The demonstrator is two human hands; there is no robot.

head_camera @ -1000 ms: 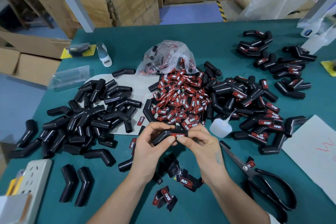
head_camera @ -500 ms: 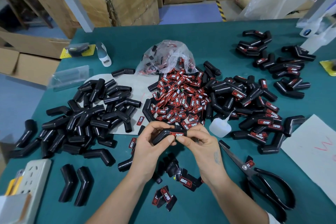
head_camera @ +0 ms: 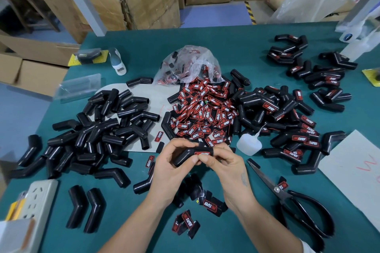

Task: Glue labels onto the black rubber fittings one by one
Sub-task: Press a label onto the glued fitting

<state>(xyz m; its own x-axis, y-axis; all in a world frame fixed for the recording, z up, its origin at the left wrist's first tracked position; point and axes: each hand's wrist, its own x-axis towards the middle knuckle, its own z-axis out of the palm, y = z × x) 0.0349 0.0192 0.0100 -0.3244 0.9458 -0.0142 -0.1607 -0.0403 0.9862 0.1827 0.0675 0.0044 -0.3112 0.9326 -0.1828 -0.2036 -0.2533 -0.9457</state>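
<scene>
A bent black rubber fitting (head_camera: 186, 156) is held above the green table, just in front of me. My left hand (head_camera: 170, 167) grips its lower end. My right hand (head_camera: 222, 162) pinches its upper end, thumb and fingers pressing on a red-and-black label (head_camera: 202, 153) stuck to it. Behind my hands lies a heap of loose labels (head_camera: 203, 113) spilling from a clear plastic bag (head_camera: 189, 65). A pile of bare fittings (head_camera: 98, 129) lies at the left. Labelled fittings (head_camera: 287, 125) are piled at the right. A small white glue bottle (head_camera: 248, 143) lies beside my right hand.
Black scissors (head_camera: 292, 199) lie at the front right beside a white sheet (head_camera: 357, 170). A power strip (head_camera: 39, 201) sits at the front left. More labelled fittings (head_camera: 308, 68) lie at the far right. A few loose labels (head_camera: 186, 224) lie under my wrists. Cardboard boxes (head_camera: 133, 0) stand behind the table.
Both hands stay on the same fitting with almost no shift. My right fingers keep pressing along the label.
</scene>
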